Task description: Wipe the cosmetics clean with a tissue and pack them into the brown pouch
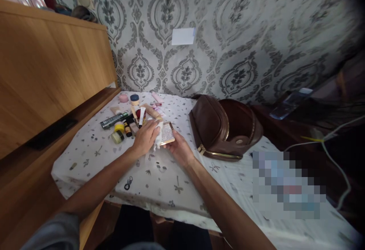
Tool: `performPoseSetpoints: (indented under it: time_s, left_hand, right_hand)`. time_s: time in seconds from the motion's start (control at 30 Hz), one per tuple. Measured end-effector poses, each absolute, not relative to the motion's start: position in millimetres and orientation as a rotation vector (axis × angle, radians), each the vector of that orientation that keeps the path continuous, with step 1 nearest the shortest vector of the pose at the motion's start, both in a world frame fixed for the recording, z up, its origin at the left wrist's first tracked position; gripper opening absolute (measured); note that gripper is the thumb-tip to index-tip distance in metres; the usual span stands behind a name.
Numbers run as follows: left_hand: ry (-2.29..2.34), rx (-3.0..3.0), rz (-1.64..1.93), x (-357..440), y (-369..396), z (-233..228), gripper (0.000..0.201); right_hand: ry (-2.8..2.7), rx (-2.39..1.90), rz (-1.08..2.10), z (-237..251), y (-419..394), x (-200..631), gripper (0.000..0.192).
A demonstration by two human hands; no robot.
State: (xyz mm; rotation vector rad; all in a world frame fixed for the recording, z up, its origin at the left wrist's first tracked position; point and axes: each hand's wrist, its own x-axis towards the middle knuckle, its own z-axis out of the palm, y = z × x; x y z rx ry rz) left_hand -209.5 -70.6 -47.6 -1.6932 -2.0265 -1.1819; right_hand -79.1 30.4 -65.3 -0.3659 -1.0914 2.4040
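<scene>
Grey sleeve (58, 231); left hand (144, 138) grasping crumpled tissue (158, 136), right hand (181, 149) gripping glittery rectangular case (167, 133).

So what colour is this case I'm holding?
The case is glittery silver with gold edges; see the head view.

Gry L slv (62, 229), dk trousers (132, 221), bare L hand (145, 138)

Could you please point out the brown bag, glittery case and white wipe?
Brown bag (213, 124), head view: panel beside zipper.
Glittery case (167, 132), head view: glittering face.
White wipe (159, 135), head view: visible crumpled middle.
</scene>
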Motion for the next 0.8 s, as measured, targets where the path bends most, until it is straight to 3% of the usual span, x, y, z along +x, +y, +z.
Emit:
performPoseSetpoints:
  time_s: [0.27, 0.37, 0.6, 0.8]
  left_hand:
    - [-1.69, -1.924, -0.728, -178.6, -66.4, -56.0, 0.035]
    - [-1.648, -1.931, -0.851, -181.2, -65.3, -54.9, 0.038]
    - [-1.834, -1.694, -1.543, -212.5, -65.7, -47.1, 0.041]
    - [-1.942, -1.703, -1.564, -201.5, -64.4, -63.8, 0.043]
  right_hand:
    - [-0.803, -0.406, 2.55, -69.8, 34.3, -82.1, 0.031]
    - [-0.73, -0.396, 2.526, -64.7, 39.3, -79.5, 0.029]
    - [-0.742, -0.36, 2.621, -55.7, 30.0, -76.5, 0.018]
    - [-0.697, -0.354, 2.493, -60.9, 31.9, -81.1, 0.014]
